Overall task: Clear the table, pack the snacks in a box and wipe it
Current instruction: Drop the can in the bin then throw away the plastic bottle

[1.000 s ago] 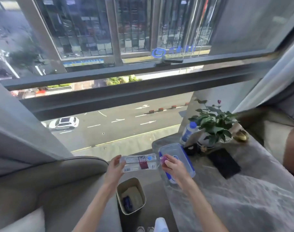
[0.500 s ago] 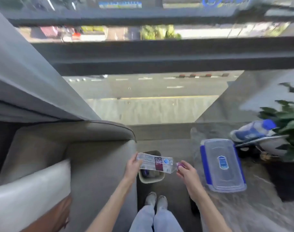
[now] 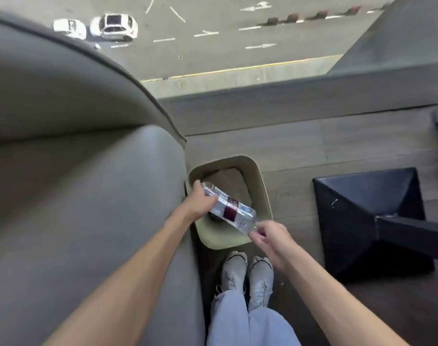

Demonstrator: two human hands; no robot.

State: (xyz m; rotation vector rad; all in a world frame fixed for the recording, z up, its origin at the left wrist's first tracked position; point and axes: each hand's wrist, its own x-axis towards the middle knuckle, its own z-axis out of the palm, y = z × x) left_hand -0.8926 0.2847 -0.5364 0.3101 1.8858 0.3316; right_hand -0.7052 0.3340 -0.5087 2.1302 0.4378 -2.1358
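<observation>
Bottle over the bin!
Left hand (image 3: pixel 200 202) grips the clear bottle (image 3: pixel 229 211) by its base, right hand (image 3: pixel 271 239) pinches its neck, above the beige bin (image 3: pixel 261 186).

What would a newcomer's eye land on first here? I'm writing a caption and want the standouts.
First, the clear plastic bottle at the centre, held at both ends by the left hand and the right hand, right above the open beige bin on the floor. Next, the street with white cars far below, seen through the window at the top. Then the black table base on the right.
</observation>
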